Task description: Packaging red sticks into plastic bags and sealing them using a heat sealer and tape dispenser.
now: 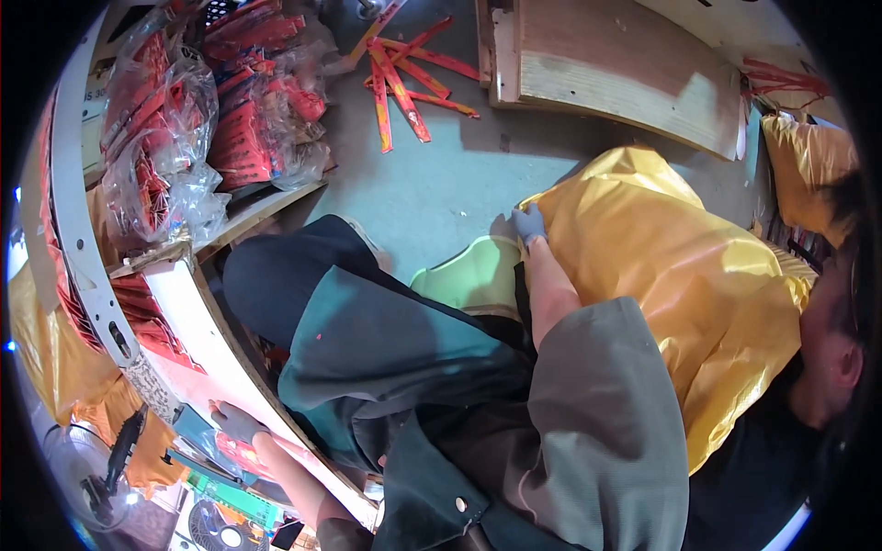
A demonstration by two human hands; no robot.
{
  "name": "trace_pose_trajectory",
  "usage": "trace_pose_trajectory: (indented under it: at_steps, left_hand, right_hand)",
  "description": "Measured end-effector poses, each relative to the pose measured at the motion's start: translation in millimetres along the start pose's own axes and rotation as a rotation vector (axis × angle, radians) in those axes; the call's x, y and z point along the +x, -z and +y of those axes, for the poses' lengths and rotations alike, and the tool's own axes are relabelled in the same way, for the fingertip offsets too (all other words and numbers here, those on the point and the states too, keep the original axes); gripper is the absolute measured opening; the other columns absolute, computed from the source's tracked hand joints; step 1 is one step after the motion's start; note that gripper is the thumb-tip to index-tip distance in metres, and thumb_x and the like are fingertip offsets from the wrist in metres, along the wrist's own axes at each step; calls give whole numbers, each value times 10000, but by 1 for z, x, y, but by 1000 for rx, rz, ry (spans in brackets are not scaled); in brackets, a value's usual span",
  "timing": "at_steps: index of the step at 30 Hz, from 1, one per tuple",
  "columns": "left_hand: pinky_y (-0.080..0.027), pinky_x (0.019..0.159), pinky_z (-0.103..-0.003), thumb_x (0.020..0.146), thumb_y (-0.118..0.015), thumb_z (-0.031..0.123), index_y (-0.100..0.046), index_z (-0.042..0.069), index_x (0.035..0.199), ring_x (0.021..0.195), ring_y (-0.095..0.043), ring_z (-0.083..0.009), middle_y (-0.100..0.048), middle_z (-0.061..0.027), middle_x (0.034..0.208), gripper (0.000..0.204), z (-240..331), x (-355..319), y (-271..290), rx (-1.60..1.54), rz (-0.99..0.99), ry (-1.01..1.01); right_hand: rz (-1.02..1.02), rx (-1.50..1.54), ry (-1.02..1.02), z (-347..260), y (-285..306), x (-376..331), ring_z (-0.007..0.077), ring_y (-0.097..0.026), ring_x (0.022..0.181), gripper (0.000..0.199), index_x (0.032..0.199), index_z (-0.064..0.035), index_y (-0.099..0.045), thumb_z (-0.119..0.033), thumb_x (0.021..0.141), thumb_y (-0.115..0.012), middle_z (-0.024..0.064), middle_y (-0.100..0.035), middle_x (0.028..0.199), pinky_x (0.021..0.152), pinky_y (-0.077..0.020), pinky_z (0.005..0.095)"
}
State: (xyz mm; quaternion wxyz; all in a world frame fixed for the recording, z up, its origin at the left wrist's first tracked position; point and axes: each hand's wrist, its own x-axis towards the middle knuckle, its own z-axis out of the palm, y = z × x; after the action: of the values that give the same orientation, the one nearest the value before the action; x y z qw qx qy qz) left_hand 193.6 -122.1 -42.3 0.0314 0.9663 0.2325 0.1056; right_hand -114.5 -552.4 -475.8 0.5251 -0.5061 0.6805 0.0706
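The gloved right hand (529, 224) pinches the yellow plastic bag (680, 275), which may slip or tear; the gloved left hand (235, 421) rests open on the white board (207, 340)

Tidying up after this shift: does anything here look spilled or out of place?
Yes: red strips lie scattered crisscross on the grey floor near the wooden board, while similar red ones sit bagged on the left shelf.
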Motion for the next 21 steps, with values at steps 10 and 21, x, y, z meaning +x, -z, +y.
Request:
trace_pose_trajectory:
  at_steps: [10,21]
  left_hand:
    - [-416,931,-376,907,-370,317,-500,84,1290,1099,-537,-318,-531,-145,1275,467,2,1,-2,-13,-15,11]
    - [-416,932,-376,915,-358,330,-495,111,1299,1122,-526,-308,-517,-129,1297,463,0,2,-4,29,-29,2]
  right_hand:
    - [-95,-209,21,-1,-3,9,335,-552,1088,519,1125,52,-538,-314,768,-627,239,-586,1124,901,-427,374]
    - [-110,-154,-92,-15,-1,-2,350,-437,1225,659,1233,14,-481,-339,708,-668,232,-481,1283,1022,-355,372]
